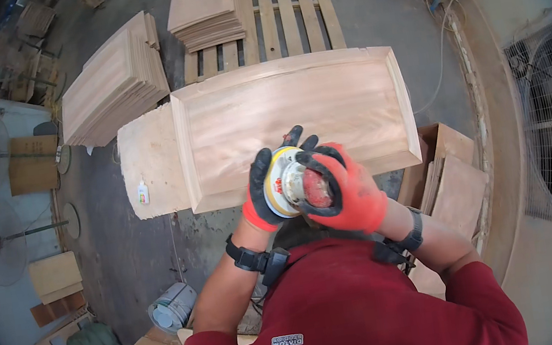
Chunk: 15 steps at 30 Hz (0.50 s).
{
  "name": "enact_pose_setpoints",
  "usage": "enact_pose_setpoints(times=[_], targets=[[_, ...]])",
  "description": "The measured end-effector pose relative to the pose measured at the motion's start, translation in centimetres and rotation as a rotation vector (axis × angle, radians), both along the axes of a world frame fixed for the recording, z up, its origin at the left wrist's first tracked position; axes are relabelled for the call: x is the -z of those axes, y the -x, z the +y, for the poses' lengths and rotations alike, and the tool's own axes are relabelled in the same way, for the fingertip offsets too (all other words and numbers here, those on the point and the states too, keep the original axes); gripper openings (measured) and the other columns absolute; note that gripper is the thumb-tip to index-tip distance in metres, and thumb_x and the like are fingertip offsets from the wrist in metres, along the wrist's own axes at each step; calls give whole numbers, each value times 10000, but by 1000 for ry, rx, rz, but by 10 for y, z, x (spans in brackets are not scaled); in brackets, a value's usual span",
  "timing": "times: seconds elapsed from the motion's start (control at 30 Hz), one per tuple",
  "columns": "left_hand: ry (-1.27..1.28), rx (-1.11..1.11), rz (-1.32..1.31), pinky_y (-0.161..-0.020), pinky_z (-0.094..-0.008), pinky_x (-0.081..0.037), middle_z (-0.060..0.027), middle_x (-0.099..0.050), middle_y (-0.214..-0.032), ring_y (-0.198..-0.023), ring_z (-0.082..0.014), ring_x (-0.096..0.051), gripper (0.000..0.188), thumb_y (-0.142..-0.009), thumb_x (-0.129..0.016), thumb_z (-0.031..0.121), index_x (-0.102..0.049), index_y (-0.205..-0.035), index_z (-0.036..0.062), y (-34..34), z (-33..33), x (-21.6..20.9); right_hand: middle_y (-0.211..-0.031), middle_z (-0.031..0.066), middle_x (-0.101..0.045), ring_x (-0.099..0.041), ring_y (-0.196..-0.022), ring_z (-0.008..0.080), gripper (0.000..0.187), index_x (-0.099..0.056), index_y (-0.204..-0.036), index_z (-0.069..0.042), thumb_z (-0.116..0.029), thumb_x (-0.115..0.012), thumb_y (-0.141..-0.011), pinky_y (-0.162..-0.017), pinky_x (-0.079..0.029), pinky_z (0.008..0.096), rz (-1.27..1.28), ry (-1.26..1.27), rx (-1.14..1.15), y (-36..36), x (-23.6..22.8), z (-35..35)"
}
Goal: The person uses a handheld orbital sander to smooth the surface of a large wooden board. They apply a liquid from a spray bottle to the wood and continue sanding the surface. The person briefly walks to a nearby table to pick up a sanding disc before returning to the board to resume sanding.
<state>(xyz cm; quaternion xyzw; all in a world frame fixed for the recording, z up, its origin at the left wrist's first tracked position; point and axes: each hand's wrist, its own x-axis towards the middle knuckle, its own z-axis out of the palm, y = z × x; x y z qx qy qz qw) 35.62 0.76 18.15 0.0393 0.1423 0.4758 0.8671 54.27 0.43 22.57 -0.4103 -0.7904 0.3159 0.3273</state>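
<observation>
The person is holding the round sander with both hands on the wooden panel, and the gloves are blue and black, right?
Not quite. The gloves are red-orange and black, not blue. The head view shows the left hand and right hand both wrapped around the round sander, which sits on the near edge of the framed wooden panel.

The single head-worn fisheye view looks steeply down from above the wooden panel, close enough that the panel fills the middle of the picture, with a pallet beyond its far edge and the person's red-shirted chest below its near edge.
</observation>
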Motion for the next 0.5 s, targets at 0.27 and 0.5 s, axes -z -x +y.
enact_pose_setpoints(times=[0.27, 0.5], targets=[[240, -50, 225, -1218, -526, -264, -155, -340, -1617, -1485, -324, -336, 909, -948, -411, 737, -245, -1613, 140, 7, -40, 64, -1384, 241, -472, -596, -1146, 453, 880, -442, -1430, -80, -340, -865, -704, -958, -521, 488, -101, 348, -154, -16, 78, -1], [396, 82, 1112, -1006, -408, -488, -154, -640, -1309, -1146, -281, -639, 641, -1030, -476, 542, -524, -1401, 22, 180, -123, 158, -1373, 221, -491, -585, -1183, 431, 844, -454, -1418, -83, -313, -850, -708, -973, -520, 472, -337, 470, 312, -111, 140, 1]])
